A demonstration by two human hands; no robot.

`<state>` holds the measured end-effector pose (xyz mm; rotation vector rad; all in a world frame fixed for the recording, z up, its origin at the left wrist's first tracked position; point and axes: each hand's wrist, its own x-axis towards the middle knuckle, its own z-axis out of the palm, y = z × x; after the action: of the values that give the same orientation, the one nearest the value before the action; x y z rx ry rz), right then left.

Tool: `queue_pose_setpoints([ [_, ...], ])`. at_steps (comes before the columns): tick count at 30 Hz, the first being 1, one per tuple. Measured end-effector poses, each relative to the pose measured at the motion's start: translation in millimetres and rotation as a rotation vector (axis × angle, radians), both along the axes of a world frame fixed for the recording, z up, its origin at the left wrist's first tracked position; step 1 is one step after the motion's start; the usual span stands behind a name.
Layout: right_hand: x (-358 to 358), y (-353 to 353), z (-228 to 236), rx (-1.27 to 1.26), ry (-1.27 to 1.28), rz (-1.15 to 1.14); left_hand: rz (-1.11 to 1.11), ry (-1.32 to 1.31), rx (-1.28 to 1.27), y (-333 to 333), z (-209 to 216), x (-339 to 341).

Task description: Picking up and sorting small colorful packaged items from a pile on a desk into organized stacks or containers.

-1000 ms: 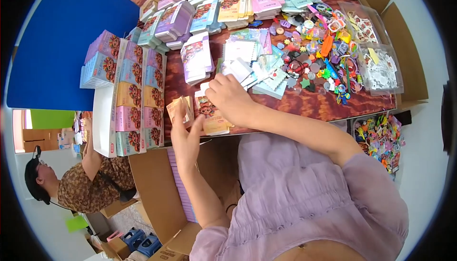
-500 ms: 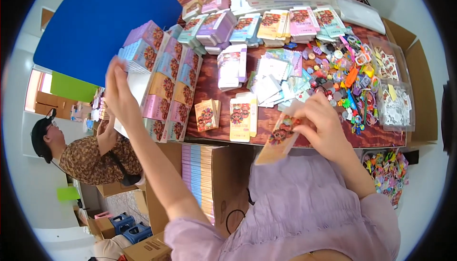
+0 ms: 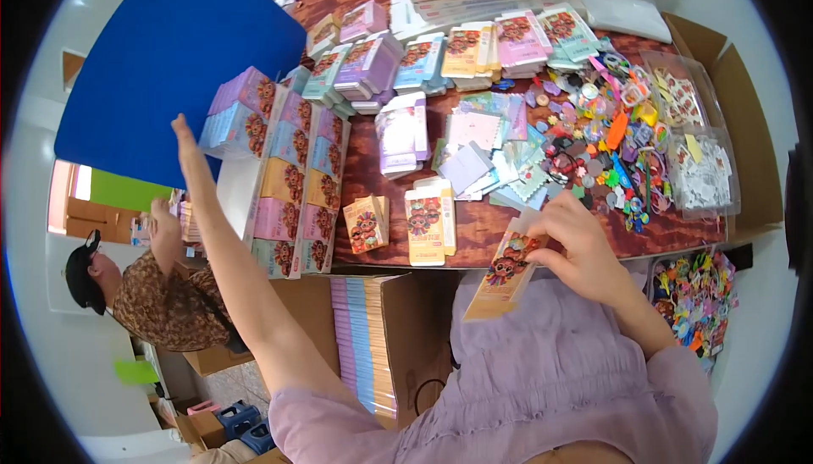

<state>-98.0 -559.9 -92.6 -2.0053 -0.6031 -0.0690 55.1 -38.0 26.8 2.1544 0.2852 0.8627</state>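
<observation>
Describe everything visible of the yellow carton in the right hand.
The yellow carton looks like thin, glossy card: a narrow, flat-looking oblong, orange-yellow, with reddish-brown cartoon figures across its middle and lettering below. A pale strip, perhaps a flap, shows at its upper end. It is tilted, upper end to the right, lower end to the left. The right hand pinches it near the upper right edge. In view it overlaps the table's near edge and the lilac dress; whether it touches either is unclear.
</observation>
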Motion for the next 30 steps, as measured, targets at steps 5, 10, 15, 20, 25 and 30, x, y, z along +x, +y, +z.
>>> queue_pose_setpoints([
  [5,7,2,6,-0.135,-0.319,-0.071,-0.394,0.338,-0.102,-166,-9,-75],
  [10,-15,14,4,-0.194,-0.449,-0.065,-1.364,0.883,-0.589,-287,-108,-153],
  [15,-23,-13,-10,-0.095,-0.168,0.087,-1.274,0.951,-0.850,-317,-151,-182],
  [20,-22,-26,-25,-0.117,-0.144,0.145,-1.018,0.937,-0.983,-333,-174,-196],
  [25,-14,-30,-42,0.410,0.101,-0.051,-1.081,0.720,-1.339,-346,-178,-184],
  [30,-17,-25,-59,0.671,0.434,0.100,-1.079,0.664,-1.250,-343,-202,-182],
])
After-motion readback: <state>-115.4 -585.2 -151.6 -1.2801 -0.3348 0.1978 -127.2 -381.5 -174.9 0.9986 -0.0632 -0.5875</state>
